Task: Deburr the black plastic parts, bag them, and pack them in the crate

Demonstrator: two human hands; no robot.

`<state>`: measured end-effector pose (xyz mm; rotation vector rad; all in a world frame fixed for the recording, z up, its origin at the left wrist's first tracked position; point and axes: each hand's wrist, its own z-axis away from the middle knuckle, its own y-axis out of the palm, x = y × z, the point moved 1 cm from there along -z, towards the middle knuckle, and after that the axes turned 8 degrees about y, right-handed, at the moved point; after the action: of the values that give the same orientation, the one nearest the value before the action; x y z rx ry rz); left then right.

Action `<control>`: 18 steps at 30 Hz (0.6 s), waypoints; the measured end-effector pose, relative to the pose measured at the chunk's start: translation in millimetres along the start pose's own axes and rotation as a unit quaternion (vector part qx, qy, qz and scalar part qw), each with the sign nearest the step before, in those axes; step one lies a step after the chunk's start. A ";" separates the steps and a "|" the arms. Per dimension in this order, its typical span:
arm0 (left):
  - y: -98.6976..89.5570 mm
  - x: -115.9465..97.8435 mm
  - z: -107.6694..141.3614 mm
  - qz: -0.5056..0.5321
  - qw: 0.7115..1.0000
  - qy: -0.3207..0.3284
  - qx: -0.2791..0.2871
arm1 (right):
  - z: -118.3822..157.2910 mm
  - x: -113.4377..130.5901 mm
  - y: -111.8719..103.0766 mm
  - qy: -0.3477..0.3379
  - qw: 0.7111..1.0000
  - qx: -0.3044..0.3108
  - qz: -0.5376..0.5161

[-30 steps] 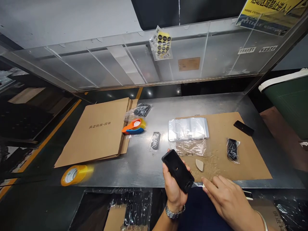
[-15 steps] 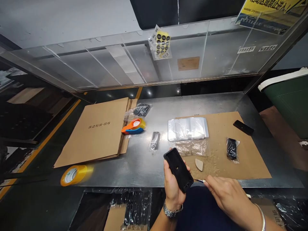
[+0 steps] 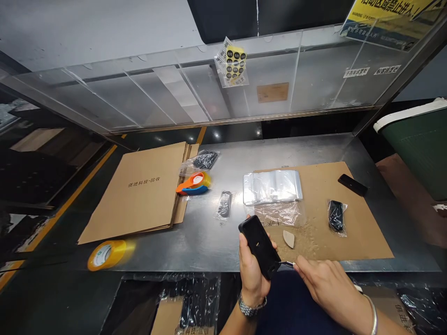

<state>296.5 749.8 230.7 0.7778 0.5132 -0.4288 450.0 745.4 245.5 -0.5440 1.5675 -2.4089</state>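
Observation:
A black rectangular case (image 3: 260, 246) is gripped in my left hand (image 3: 250, 270), tilted over the table's front edge. My right hand (image 3: 323, 279) pinches a thin tool (image 3: 287, 264), whose tip meets the case's lower right side. Beyond the case lie a stack of clear plastic bags (image 3: 272, 187) and a small tan wedge-shaped piece (image 3: 288, 238) on a flat cardboard sheet (image 3: 363, 237). Toward the right of that sheet are a bagged black item (image 3: 336, 216) and a bare black piece (image 3: 352, 184).
Stacked cardboard (image 3: 139, 190), an orange and blue tape dispenser (image 3: 193, 184) and a yellow tape roll (image 3: 106, 255) occupy the left side. A bagged item (image 3: 224, 204) lies mid-table. A clear panel (image 3: 139, 102) spans the back; a green bin (image 3: 415, 139) stands at right.
The tool in my right hand has shifted slightly left, and its tip now meets the case's side. The case in my left hand has barely moved.

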 end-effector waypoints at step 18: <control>-2.5 23.3 -9.4 0.088 0.954 -0.274 0.083 | -17.8 1.1 -19.2 -0.129 0.947 -0.004 -0.294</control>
<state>311.1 751.2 210.1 0.8170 -0.1126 -0.5014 442.0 767.7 256.8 -1.4394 1.4467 -2.5709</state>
